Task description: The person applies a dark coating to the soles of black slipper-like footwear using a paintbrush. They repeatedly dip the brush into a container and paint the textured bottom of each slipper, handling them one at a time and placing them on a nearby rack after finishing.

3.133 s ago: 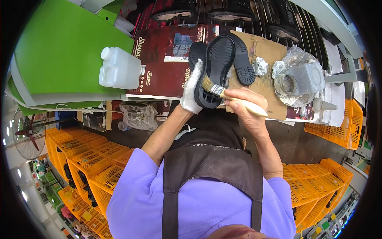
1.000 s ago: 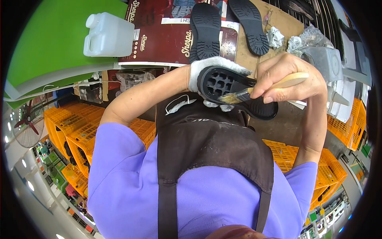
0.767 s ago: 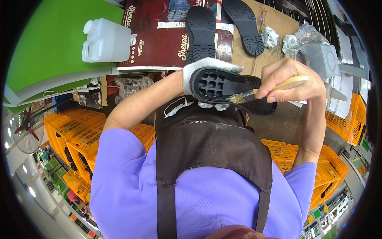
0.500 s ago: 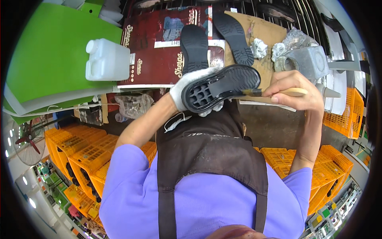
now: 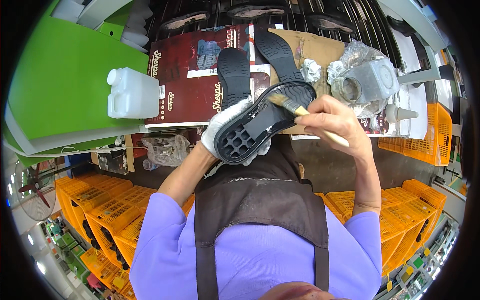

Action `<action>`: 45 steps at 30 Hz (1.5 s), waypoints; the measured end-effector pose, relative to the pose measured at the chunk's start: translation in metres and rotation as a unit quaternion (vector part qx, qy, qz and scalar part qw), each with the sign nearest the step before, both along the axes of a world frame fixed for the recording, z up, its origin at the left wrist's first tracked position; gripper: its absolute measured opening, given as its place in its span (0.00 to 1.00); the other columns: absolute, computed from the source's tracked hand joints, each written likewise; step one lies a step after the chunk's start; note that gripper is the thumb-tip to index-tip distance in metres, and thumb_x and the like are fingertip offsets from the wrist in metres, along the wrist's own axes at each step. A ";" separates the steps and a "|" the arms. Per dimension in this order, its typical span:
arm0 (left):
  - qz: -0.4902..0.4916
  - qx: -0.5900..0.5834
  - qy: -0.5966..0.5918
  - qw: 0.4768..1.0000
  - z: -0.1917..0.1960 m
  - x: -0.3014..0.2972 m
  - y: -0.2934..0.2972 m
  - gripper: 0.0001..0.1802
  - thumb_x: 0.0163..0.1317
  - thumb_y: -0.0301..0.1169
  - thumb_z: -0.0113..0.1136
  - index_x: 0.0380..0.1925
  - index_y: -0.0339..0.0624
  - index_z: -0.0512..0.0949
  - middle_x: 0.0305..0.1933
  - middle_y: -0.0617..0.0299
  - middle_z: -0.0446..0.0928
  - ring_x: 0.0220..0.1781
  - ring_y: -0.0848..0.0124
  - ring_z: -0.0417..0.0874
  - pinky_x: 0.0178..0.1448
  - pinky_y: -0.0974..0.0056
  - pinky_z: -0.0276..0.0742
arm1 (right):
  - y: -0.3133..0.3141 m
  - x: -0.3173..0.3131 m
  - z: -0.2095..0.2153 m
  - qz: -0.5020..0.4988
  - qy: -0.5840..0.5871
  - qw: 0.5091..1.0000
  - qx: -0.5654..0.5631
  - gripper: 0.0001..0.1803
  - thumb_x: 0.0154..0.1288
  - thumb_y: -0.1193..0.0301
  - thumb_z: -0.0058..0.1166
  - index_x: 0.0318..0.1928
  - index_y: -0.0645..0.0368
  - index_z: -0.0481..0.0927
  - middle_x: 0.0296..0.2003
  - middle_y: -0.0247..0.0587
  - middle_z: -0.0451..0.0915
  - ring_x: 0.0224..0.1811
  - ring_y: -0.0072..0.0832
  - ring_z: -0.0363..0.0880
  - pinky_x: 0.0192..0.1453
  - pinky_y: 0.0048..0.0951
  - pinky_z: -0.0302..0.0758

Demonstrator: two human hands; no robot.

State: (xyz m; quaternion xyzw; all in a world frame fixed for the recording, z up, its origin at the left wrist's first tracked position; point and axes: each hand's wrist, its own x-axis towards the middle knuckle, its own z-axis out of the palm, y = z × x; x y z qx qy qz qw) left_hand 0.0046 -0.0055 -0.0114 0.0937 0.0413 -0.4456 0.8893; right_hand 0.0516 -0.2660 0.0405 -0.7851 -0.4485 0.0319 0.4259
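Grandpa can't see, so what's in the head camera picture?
A gloved left hand holds a black shoe sole; the bare right hand holds a brush inside it. Beyond lie more soles; a white jug stands left.

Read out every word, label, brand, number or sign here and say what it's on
I won't copy wording, but printing shows here:
Dark red cardboard: large pale script lettering, repeated, readable but not quoted; smaller print, too small to read.
White strip on that cardboard: dark characters, not quoted.
Brown apron: pale lettering along a fold, too unclear to read.
Held black sole and brush: no lettering I can make out.
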 end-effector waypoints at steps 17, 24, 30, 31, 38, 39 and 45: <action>0.048 0.294 -0.184 0.937 -0.012 -0.013 -0.010 0.26 0.69 0.43 0.45 0.59 0.35 0.64 0.44 0.54 0.76 0.38 0.66 0.81 0.44 0.64 0.79 | 0.010 -0.005 -0.023 -0.268 0.011 0.963 0.038 0.08 0.57 0.74 0.61 0.37 0.63 0.82 0.23 0.40 0.79 0.21 0.27 0.77 0.28 0.25 0.73; 0.075 0.350 -0.216 0.908 -0.002 -0.013 -0.010 0.27 0.69 0.41 0.45 0.61 0.35 0.61 0.48 0.54 0.75 0.44 0.67 0.80 0.47 0.65 0.79 | 0.013 -0.004 -0.005 -0.259 0.378 0.882 0.110 0.10 0.60 0.69 0.60 0.35 0.65 0.82 0.21 0.36 0.79 0.20 0.17 0.74 0.25 0.22 0.71; 0.101 0.226 -0.101 0.964 -0.004 -0.015 -0.005 0.25 0.71 0.45 0.38 0.58 0.37 0.64 0.46 0.53 0.76 0.42 0.65 0.81 0.50 0.63 0.77 | 0.020 -0.005 -0.013 -0.182 -0.028 0.983 0.013 0.12 0.53 0.76 0.63 0.40 0.60 0.82 0.29 0.42 0.77 0.29 0.32 0.78 0.33 0.28 0.74; 0.116 0.214 -0.092 0.965 -0.007 -0.016 -0.004 0.25 0.71 0.45 0.37 0.58 0.37 0.65 0.46 0.53 0.77 0.43 0.65 0.81 0.50 0.63 0.77 | 0.024 -0.011 -0.014 -0.139 -0.040 0.989 0.016 0.12 0.53 0.76 0.63 0.41 0.60 0.81 0.28 0.42 0.76 0.28 0.33 0.77 0.32 0.29 0.74; 0.153 0.143 -0.048 0.977 -0.026 -0.012 -0.002 0.29 0.72 0.49 0.30 0.56 0.37 0.68 0.45 0.51 0.78 0.43 0.62 0.81 0.51 0.59 0.78 | 0.030 -0.025 -0.017 0.009 0.159 0.981 0.114 0.10 0.55 0.75 0.60 0.39 0.61 0.83 0.28 0.40 0.77 0.26 0.28 0.76 0.31 0.26 0.73; 0.137 0.131 -0.026 0.982 -0.024 -0.012 -0.001 0.29 0.72 0.49 0.29 0.56 0.37 0.68 0.45 0.50 0.78 0.43 0.62 0.81 0.51 0.58 0.78 | 0.026 -0.016 -0.022 0.001 0.206 0.969 0.136 0.09 0.56 0.75 0.59 0.39 0.62 0.83 0.29 0.41 0.78 0.27 0.27 0.76 0.31 0.25 0.73; 0.094 0.051 -0.034 0.994 -0.028 -0.016 0.000 0.30 0.72 0.49 0.31 0.58 0.35 0.66 0.47 0.45 0.77 0.44 0.56 0.80 0.50 0.58 0.77 | 0.021 0.010 -0.038 -0.212 0.022 0.973 0.085 0.09 0.58 0.75 0.57 0.40 0.61 0.82 0.29 0.41 0.77 0.29 0.31 0.77 0.32 0.24 0.73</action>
